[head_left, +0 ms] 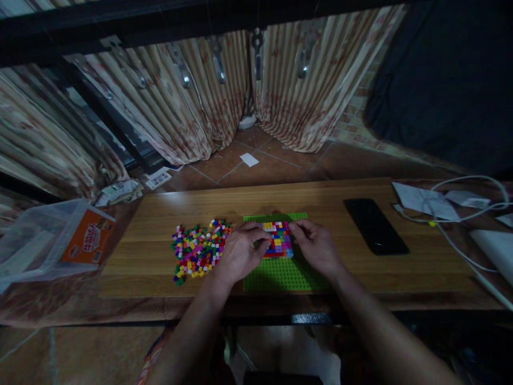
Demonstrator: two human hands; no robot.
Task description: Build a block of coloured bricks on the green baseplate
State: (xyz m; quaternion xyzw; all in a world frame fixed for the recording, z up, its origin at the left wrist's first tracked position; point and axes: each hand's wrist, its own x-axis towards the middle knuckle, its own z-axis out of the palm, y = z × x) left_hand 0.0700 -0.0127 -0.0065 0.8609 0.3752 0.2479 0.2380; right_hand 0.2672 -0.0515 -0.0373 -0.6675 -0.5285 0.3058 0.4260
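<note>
A block of assembled toy bricks in many colours sits on a green studded baseplate. Over its left part is my left hand, thumb and forefinger closed in a pinch; whatever small piece they hold is too dark to make out. My right hand is at the block's right edge, its thumb and fingertips closed against the upper right corner. Left of the baseplate, a loose heap of small coloured bricks spreads over the wooden board, partly behind my left hand.
A black phone lies on the wooden board at right. Farther right are a white cable and papers. A clear plastic box with an orange label stands at left. Curtains hang beyond the board.
</note>
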